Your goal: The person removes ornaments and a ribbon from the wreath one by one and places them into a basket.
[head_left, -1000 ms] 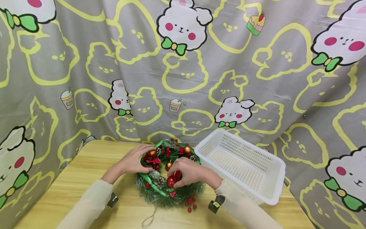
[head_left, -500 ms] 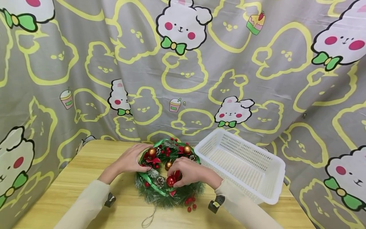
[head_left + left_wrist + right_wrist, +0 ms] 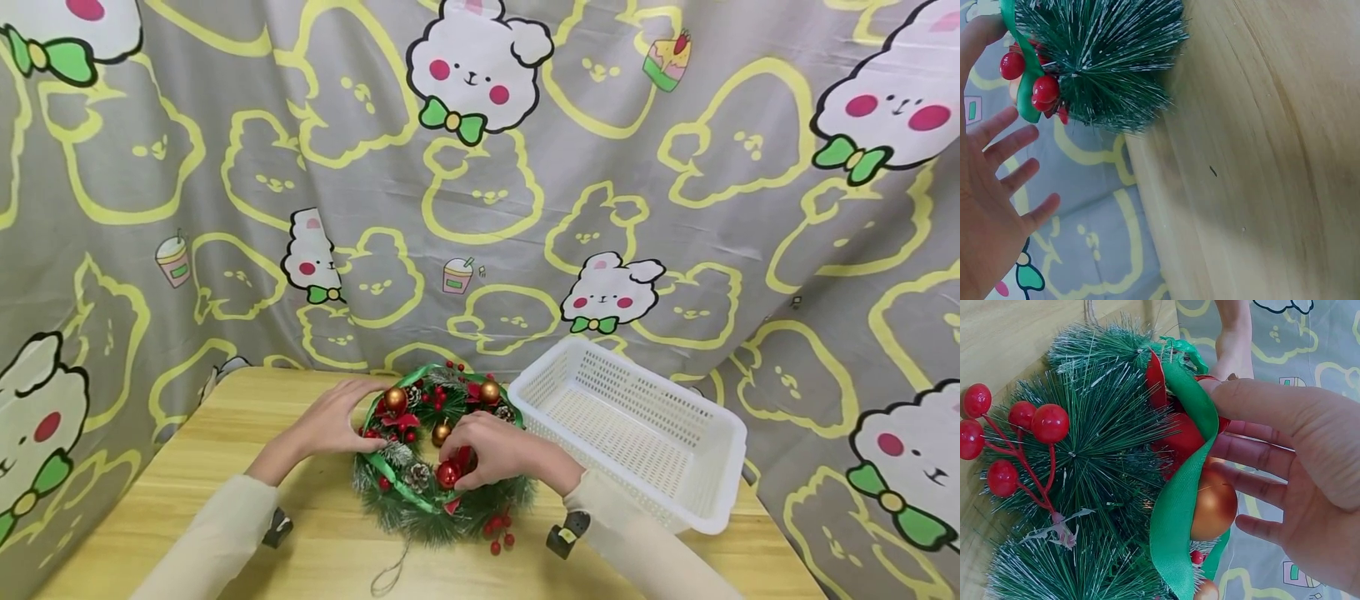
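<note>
A green Christmas wreath (image 3: 442, 521) lies on the wooden table, wound with green ribbon (image 3: 1179, 512) and dressed with pine cones, red berries and gold baubles (image 3: 395, 400). At its near right part, my right hand (image 3: 495, 450) pinches a shiny red bauble (image 3: 448, 475) between thumb and fingers. The bauble is mostly hidden by the thumb in the right wrist view. My left hand (image 3: 333, 421) is at the wreath's left side with fingers spread and the palm holding nothing. Its thumb tip is right at the ribbon by some red berries (image 3: 1045, 89).
To the right of the wreath stands a white perforated plastic basket (image 3: 723, 521). A twine loop (image 3: 388, 577) trails from the wreath toward the front of the table (image 3: 187, 467). A sprig of red berries (image 3: 1050, 423) sticks out at its near right. Behind hangs a patterned grey curtain (image 3: 480, 225).
My left hand has drawn back to the left, its fingers coming away from the gold bauble at the wreath's upper left. The right hand stays on the red bauble.
</note>
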`<state>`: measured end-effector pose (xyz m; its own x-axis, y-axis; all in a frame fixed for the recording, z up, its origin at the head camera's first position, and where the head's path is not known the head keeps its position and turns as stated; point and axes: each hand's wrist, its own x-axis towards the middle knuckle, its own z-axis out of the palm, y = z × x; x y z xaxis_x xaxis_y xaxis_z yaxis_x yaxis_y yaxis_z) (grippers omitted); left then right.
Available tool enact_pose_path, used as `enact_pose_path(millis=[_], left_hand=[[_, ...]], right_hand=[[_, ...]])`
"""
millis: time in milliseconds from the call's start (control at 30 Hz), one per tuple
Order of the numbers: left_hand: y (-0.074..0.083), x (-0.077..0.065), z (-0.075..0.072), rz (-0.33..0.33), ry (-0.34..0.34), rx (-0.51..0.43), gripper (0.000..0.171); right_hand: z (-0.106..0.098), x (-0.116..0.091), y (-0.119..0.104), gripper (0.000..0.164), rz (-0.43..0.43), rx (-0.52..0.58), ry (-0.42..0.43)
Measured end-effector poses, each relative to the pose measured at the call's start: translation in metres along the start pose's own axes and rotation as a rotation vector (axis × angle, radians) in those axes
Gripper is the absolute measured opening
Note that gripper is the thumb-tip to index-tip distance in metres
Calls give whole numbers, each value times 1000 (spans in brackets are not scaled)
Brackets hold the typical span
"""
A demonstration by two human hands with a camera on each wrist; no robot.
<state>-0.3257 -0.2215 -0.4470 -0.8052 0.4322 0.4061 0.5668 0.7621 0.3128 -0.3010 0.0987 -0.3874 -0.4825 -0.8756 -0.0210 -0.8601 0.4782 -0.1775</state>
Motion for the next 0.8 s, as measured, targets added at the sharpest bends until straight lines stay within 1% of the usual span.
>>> enact_pose_path(millis=[233,467,667,800], left_hand=[[0,-2,2,-50,-39,-11,90],[0,0,4,-33,-25,8,90],[0,1,5,-13,-6,30,90],[-1,1,5,-18,-11,61,92]], right_hand=[[0,1,0,34,-5,-12,4],[-6,2,0,36,-36,-50,38],[-11,4,0,35,-33,-65,56],[-14,5,-1,34,-34,-74,57]])
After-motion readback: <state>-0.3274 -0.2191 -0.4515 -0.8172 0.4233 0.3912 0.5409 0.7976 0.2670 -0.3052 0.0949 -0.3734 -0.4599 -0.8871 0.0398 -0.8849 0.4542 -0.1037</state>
